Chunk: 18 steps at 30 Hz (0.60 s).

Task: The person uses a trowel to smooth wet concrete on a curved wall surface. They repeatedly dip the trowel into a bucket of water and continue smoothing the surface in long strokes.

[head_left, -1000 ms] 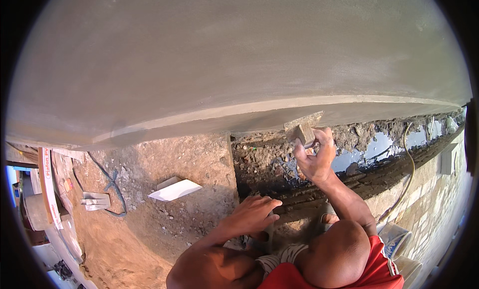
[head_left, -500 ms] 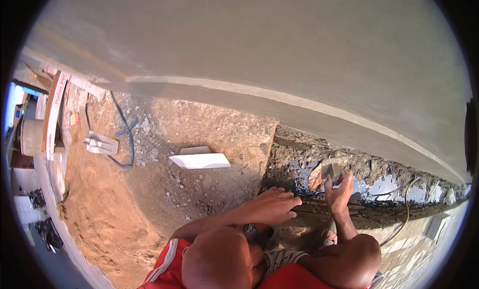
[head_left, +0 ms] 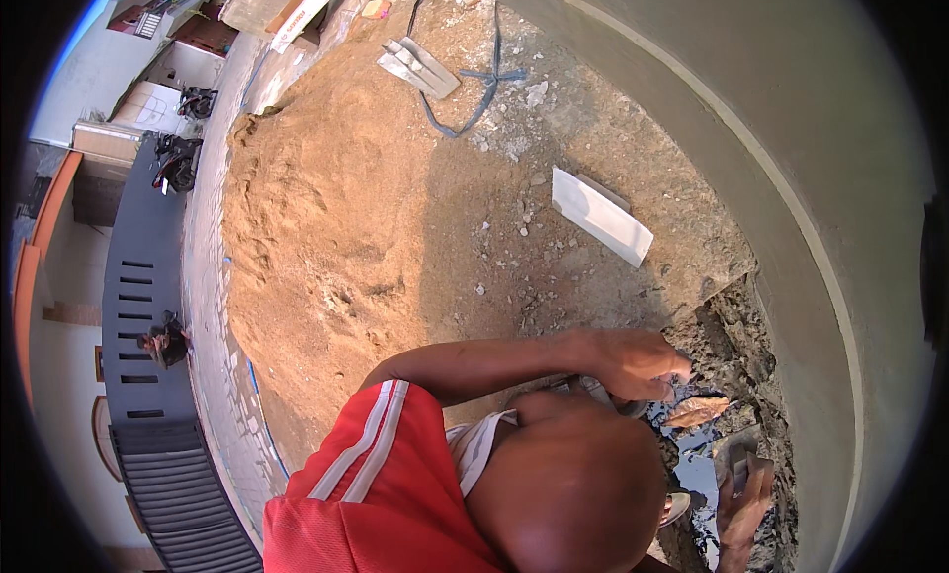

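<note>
My right hand (head_left: 745, 504) reaches down into a muddy trench and is closed around a grey block (head_left: 733, 448), its fingers partly hidden. Dark, wet water (head_left: 698, 479) glints beside that hand. A flat orange-brown piece (head_left: 696, 411), its material unclear, lies in the trench between my two hands. My left hand (head_left: 645, 364) hangs over the trench's near end beyond my bent knee (head_left: 583, 479), fingers loosely extended and holding nothing.
A smooth grey wall (head_left: 682, 98) runs along the trench. On the sandy ground lie a white angular slab (head_left: 601, 217), a blue strap (head_left: 491, 77) and pale grey pieces (head_left: 419, 69). A sand heap (head_left: 316, 207) spreads leftward; motorcycles (head_left: 178, 162) and a dark gate (head_left: 148, 365) stand farther off.
My view has swung left, so the wall now stands along the right side. My right hand still grips the grey block, now lower in view. My left hand remains free near the trench.
</note>
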Each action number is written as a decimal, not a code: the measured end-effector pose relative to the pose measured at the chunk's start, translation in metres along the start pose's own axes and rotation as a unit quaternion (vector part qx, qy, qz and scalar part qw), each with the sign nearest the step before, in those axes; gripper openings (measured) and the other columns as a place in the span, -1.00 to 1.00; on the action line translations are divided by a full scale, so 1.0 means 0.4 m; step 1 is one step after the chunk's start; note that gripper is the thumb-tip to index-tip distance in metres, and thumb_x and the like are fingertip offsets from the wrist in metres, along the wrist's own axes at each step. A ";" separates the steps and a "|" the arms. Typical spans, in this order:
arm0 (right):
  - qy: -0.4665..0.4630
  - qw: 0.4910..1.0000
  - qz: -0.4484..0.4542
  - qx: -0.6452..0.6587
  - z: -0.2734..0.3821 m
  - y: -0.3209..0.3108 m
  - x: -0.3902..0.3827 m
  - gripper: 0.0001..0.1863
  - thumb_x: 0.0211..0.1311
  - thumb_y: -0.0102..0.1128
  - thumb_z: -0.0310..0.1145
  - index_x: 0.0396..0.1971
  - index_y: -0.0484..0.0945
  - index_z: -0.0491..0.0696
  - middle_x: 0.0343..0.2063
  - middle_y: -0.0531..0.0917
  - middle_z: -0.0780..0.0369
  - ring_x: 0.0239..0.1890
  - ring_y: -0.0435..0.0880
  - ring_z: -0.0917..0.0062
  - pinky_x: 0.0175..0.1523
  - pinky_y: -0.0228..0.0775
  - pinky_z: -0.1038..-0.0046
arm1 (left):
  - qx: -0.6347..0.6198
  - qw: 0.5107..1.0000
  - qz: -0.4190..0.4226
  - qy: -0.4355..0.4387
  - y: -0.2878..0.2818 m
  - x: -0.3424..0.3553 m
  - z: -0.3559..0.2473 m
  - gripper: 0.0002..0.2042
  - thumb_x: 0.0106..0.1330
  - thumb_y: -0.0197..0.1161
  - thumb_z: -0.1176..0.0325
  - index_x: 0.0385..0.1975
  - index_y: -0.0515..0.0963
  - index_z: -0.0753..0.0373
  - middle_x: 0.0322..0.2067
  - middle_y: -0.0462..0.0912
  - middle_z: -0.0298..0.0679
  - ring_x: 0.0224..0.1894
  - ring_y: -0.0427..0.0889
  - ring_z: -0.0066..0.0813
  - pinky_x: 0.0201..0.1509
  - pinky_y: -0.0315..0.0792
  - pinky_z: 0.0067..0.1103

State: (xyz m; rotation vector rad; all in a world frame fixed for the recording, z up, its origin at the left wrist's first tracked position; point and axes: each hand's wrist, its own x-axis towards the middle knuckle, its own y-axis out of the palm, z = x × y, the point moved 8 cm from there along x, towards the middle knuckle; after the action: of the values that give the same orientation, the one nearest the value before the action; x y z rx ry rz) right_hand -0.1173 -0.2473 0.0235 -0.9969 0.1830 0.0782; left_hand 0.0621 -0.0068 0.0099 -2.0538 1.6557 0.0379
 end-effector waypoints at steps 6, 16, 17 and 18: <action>-0.062 0.997 0.039 -0.008 -0.056 0.006 0.004 -0.55 0.18 0.22 -0.52 0.10 0.43 -0.22 -0.10 0.50 -0.11 -0.06 0.51 -0.12 0.04 0.39 0.02 | 0.158 0.890 -0.273 -0.330 -0.295 -0.517 0.066 -0.65 0.50 0.12 0.27 0.18 0.46 0.32 0.03 0.66 0.04 0.10 0.66 -0.07 0.17 0.54 -0.25; -0.176 0.981 0.072 0.024 0.014 0.032 0.060 -0.53 0.05 0.27 -0.52 0.02 0.43 -0.14 -0.22 0.50 0.02 -0.18 0.54 0.05 -0.10 0.45 0.07 | -0.004 0.826 -0.193 -0.530 0.006 -0.751 0.176 -0.61 0.50 0.14 0.24 0.25 0.44 0.26 0.08 0.66 -0.02 0.13 0.63 -0.08 0.24 0.49 -0.29; -0.191 0.979 0.068 0.024 0.030 0.021 0.071 -0.53 0.04 0.27 -0.51 0.02 0.44 -0.14 -0.22 0.50 0.03 -0.19 0.55 0.05 -0.11 0.45 0.07 | 0.030 0.865 -0.162 -0.474 0.024 -0.668 0.171 -0.63 0.50 0.14 0.26 0.20 0.47 0.29 0.07 0.66 -0.02 0.12 0.64 -0.06 0.22 0.49 -0.27; -0.205 0.976 0.066 0.026 0.041 0.009 0.080 -0.52 0.02 0.28 -0.51 0.01 0.44 -0.13 -0.22 0.51 0.03 -0.20 0.55 0.06 -0.12 0.46 0.07 | 0.070 0.892 -0.166 -0.416 0.039 -0.605 0.183 -0.66 0.50 0.14 0.26 0.14 0.51 0.31 0.03 0.66 0.00 0.10 0.63 0.01 0.19 0.49 -0.24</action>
State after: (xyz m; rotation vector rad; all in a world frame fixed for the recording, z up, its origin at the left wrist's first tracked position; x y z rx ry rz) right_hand -0.0843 -0.2321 0.0233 -0.8962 -0.1276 0.3947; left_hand 0.0050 0.2399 0.0185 -1.7902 0.7513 0.5779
